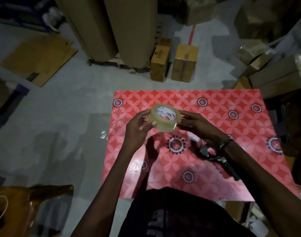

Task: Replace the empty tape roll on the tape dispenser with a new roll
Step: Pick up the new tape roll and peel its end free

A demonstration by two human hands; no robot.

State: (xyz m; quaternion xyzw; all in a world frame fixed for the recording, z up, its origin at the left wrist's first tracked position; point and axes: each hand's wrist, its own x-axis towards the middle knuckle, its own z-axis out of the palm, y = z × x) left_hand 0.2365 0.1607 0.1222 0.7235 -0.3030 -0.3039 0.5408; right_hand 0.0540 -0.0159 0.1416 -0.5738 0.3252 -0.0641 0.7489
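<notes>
**Tape roll held above the counter**

In the head view, a clear tape roll (164, 118) with a printed white core is held up between both hands over the counter (231, 127), which is covered in a red patterned cloth. The left hand (137, 129) is curled around the roll's left side, with its fingers (154, 123) pressed against the outer face. The right hand (197, 124) is closed on the roll's right side, fingertips touching the rim. A bracelet (225, 143) is worn on the right wrist. The tape dispenser (216, 159), dark and metallic, is seen lying on the counter beneath the right forearm, partly hidden by it. Cardboard boxes (173, 64) are stood on the floor beyond the counter.
</notes>
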